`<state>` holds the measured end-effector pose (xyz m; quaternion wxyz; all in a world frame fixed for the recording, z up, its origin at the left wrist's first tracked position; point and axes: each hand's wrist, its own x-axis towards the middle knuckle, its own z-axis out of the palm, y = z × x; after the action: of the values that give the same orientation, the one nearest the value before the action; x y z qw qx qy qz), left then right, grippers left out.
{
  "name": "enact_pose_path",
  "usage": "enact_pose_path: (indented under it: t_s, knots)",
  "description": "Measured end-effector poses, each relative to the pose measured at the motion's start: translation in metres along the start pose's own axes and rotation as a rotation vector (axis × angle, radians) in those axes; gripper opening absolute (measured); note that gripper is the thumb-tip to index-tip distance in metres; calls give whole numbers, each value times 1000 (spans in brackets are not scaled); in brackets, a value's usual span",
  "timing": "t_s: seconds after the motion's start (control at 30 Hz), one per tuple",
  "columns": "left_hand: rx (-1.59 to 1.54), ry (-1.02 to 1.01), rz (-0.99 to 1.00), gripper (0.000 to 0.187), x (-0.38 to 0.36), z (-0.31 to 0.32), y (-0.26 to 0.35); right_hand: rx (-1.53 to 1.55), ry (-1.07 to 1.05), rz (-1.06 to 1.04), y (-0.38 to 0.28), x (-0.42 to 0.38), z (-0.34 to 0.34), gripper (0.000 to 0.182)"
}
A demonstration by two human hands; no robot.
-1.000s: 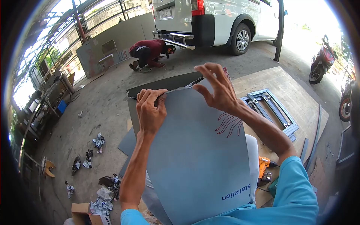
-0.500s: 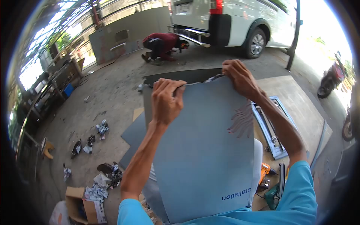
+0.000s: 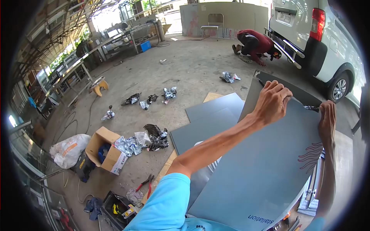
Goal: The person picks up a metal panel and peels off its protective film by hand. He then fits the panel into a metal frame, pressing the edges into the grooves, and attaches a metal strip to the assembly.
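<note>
A large grey-blue sheet (image 3: 262, 161) with printed lettering near its lower edge and red wavy lines at its right side lies in front of me. My left hand (image 3: 273, 98) is closed on its top edge, left of the middle. At the top right corner, my right hand (image 3: 327, 115) grips the same edge with bent fingers. A dark grey surface (image 3: 287, 86) shows beyond that edge, with a crumpled black-and-silver strip (image 3: 311, 108) between the hands. More flat grey panels (image 3: 208, 123) lie at the left, beneath my left forearm.
A person in a dark red shirt (image 3: 262, 41) crouches behind a white van (image 3: 296, 23). Crumpled film (image 3: 156, 136), an open cardboard box (image 3: 103, 150), a white sack (image 3: 71, 150), red-handled pliers (image 3: 146, 184) and a tool box (image 3: 115, 208) are on the left.
The view has swung to the left, so the hands, sheet and van now appear further right. Both hands still hold the top edge. The box and tools at the left show more fully.
</note>
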<state>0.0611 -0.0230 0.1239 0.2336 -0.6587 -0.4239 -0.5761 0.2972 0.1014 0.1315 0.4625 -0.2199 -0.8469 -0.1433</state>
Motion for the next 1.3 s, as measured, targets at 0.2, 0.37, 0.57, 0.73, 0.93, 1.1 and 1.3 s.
enact_pose_path:
  t_s: [0.2,0.37,0.57,0.73,0.93,1.1,1.3]
  knots:
    - [215,-28,36,39,6,8,20,-159,30,-97,-21,17,0,7]
    - [300,-175,153,40,26,50,42,-225,113,-62,-30,14,0,3]
    - [64,-207,208,27,35,74,44,-38,107,21,-19,3,-23,15]
    - [36,-179,262,30,30,69,45,206,-64,-13,-16,-3,-32,37]
    - [10,-158,266,32,31,63,46,3,54,-219,-25,16,-32,25]
    - [-30,-166,137,25,30,68,45,-156,-38,-239,-29,21,-31,16]
    - [74,-237,160,17,21,64,29,-84,21,-184,-19,-1,-3,23]
